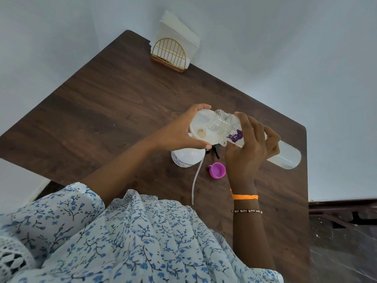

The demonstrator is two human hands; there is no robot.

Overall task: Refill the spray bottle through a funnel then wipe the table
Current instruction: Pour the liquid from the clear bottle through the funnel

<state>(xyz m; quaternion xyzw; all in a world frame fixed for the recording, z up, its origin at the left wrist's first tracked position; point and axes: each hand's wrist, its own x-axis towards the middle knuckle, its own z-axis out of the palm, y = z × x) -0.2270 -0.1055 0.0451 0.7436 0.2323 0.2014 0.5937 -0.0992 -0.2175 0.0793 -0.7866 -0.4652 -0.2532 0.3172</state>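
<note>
Right hand [252, 144] grips tipped bottle [285, 155]; left hand [177, 131] holds funnel [201, 127]. Risk: mouth overshoots rim, liquid spills on table [102, 94].

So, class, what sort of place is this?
Probably a room corner at home, not a workshop: a dark wooden table against plain pale walls, with a gold wire napkin holder of paper napkins.

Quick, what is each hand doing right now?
Left hand: grips the funnel.
Right hand: grips the tilted refill bottle.
</note>
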